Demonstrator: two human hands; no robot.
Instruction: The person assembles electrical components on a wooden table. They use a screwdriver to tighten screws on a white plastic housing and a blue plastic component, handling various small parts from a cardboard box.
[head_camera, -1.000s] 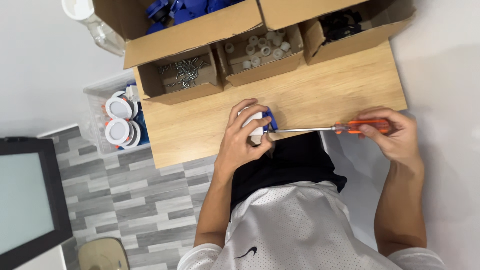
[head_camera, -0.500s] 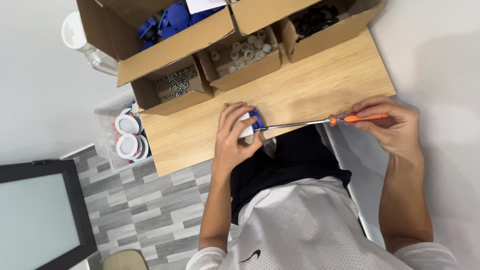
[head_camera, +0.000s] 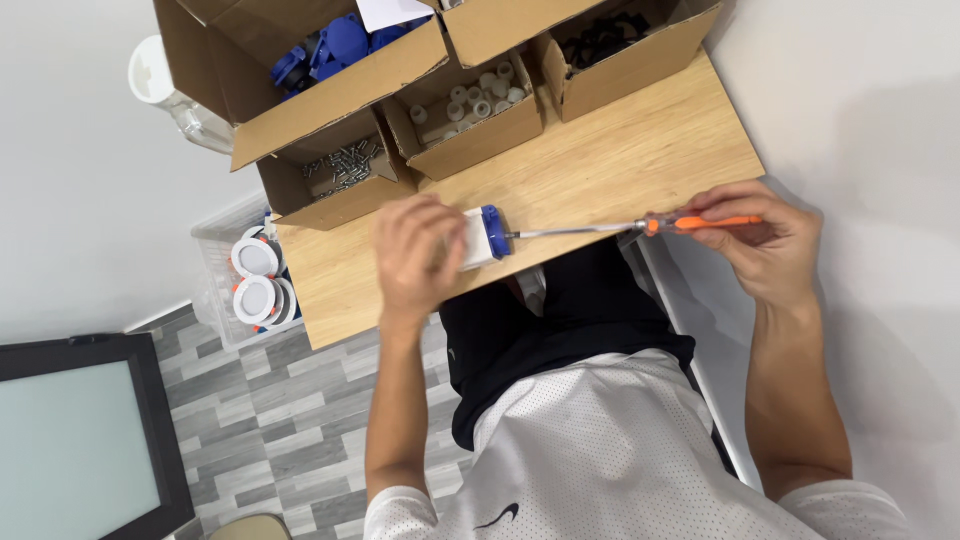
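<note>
At the far left, a clear plastic bin (head_camera: 215, 290) beside the bench (head_camera: 640, 160) holds round white fittings with orange rims (head_camera: 256, 280). Left of centre, the left hand (head_camera: 415, 255) is closed around a small white part with a blue cap (head_camera: 484, 236), holding it just over the near edge of the bench. To the right, the thin metal shaft of the screwdriver (head_camera: 640, 226) runs level into the blue cap, and the right hand (head_camera: 765, 240) pinches its orange handle between the fingers.

To drive the screw well, I judge the shaft should stay in line with the screw, the left hand should keep the part from turning, and the right should press lightly inward while twisting so the tip does not slip out.

Four open brown cardboard boxes line the top of the frame. From the left, the largest (head_camera: 200, 60) holds blue parts and a white sheet, a small one (head_camera: 345, 195) holds metal screws, the next (head_camera: 480, 140) small white cylinders, and the one at upper right (head_camera: 640, 70) black parts. No labels are legible.
</note>
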